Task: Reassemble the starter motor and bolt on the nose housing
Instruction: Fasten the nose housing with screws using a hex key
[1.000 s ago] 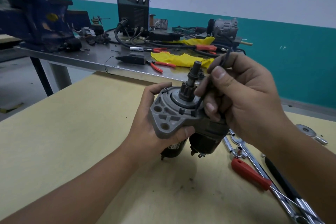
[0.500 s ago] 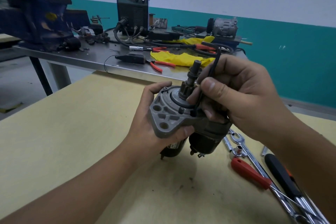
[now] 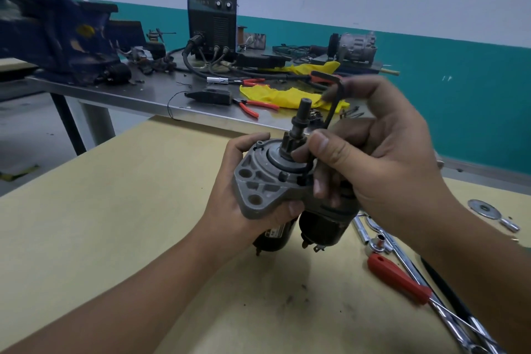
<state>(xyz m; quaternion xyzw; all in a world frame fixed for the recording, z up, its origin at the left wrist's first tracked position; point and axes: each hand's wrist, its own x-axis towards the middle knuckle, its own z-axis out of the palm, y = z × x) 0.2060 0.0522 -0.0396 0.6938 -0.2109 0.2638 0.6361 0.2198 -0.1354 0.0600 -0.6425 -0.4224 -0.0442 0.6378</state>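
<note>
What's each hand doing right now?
Left hand: gripping the starter motor by its housing.
Right hand: gripping a black hex key at the housing.

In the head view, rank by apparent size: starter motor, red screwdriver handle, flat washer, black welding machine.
1. starter motor
2. black welding machine, though farther away
3. red screwdriver handle
4. flat washer

My one camera sits on my head, looking forward and down, close over my hands (image 3: pixel 382 158) above the yellow table (image 3: pixel 115 210); farther off it takes in the steel bench (image 3: pixel 138 95) and teal wall (image 3: pixel 474 89).
</note>
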